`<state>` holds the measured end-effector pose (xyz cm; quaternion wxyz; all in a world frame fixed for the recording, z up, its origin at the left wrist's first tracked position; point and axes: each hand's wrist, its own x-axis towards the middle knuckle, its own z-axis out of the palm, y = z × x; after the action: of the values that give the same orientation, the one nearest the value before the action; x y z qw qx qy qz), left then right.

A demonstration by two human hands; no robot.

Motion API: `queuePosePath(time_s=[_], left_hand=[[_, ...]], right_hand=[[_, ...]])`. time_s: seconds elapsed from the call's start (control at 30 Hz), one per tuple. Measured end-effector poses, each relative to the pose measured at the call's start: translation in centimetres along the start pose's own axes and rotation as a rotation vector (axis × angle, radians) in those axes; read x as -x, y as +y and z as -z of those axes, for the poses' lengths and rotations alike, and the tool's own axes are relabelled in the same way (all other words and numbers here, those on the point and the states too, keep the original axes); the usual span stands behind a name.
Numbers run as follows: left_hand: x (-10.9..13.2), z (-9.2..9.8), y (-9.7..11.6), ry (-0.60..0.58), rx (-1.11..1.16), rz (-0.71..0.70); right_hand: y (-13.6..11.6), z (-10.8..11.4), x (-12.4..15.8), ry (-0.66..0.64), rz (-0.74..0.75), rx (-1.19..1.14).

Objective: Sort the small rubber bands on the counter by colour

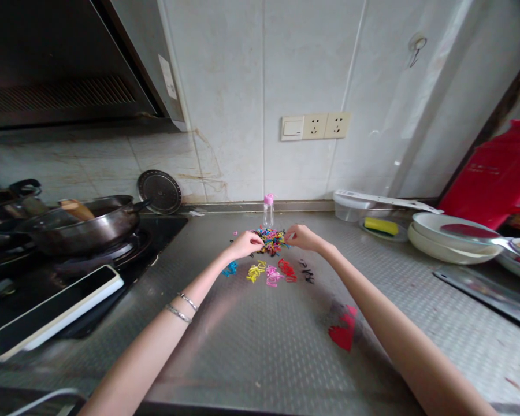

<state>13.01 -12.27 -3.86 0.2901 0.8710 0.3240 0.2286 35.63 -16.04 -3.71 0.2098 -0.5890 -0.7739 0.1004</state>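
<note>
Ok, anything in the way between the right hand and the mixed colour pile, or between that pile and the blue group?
Nothing visible stands between the right hand and the mixed pile; the hand is at the pile's right edge. Toward the blue group, the left hand is partly in between, in this view.

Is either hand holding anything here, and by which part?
It cannot be told: the left hand and right hand are at opposite sides of the multicolored pile, but anything pinched there is too small to make out.
</note>
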Motion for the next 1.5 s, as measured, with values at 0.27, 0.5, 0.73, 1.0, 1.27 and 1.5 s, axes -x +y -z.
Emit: queuePosePath(time_s=[0.27, 0.5, 0.73, 1.0, 1.27, 1.5], left_hand=[[0.5, 1.8, -3.8, 0.013, 0.047, 0.131], [1.3, 1.6, -3.2, 0.078, 0.095, 0.122], [1.6, 0.6, -1.7, 0.019, 0.219, 0.067], [1.6, 0.0, -1.0, -0.123, 0.273, 0.062], [1.9, 0.5, -0.7, -0.111, 0.212, 0.095], [2.8, 2.4, -1.1, -0.317, 0.172, 0.169]], right_hand=[[-0.8, 1.6, 0.1, -0.094, 0.015, -0.122], [-1.7, 0.8, 0.4, -0.045, 0.066, -0.102], [-4.1, 0.1, 0.6, -0.134, 0.131, -0.173], [-5.8, -0.4, 0.6, -0.165, 0.235, -0.223], [-6.0, -0.4, 0.6, -0.145, 0.21, -0.248], [-5.8, -0.5, 0.7, -0.137, 0.186, -0.259]])
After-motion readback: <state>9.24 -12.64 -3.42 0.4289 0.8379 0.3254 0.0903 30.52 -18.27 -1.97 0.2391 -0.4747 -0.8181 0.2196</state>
